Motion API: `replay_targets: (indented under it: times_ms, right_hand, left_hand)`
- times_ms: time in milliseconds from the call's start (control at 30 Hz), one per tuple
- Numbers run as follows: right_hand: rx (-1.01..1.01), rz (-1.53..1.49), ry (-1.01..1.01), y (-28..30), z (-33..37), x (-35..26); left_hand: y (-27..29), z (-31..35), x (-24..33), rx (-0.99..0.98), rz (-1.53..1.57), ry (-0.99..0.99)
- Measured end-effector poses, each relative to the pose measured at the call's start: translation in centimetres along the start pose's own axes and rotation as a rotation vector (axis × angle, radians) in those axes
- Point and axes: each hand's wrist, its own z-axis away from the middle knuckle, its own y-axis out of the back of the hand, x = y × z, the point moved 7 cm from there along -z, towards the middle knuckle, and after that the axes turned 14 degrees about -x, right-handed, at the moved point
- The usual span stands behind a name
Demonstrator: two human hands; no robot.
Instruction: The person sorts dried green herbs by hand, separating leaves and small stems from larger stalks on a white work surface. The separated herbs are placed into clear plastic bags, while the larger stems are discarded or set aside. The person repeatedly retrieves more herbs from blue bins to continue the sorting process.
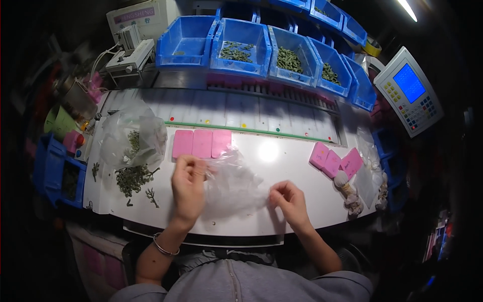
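Note:
Between my hands a clear plastic bag (234,183) is stretched out above the white table. My left hand (188,186) has its fingers closed on the bag's upper left edge, partly smeared by motion. At the bag's lower right corner, my right hand (290,200) pinches it between thumb and fingers. Just beyond the bag lie three pink rectangular cards or blocks (202,144), side by side. To the left of my left hand is a heap of small grey-green branched pieces (132,179), spilling from the mouth of another clear bag (151,132).
Blue bins (240,48), several with green pieces, line the back. A scale-like keypad unit with a blue screen (408,90) stands at right. More pink pieces (332,161) and knotted bags (348,194) lie right. Another blue bin (59,168) hangs at the left edge.

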Motion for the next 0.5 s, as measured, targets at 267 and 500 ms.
replay_targets:
  times_ms: [267, 500]
  right_hand:
    - [0.046, 0.97, 0.812, -5.5, -0.2, -16.5]
    - [-0.364, 0.916, 0.549, -7.6, -4.0, -12.0]
  left_hand:
    - [-4.0, 0.4, 2.4, -0.359, -0.277, -0.058]
    - [-1.9, 0.4, 5.0, -0.314, -0.498, -0.268]
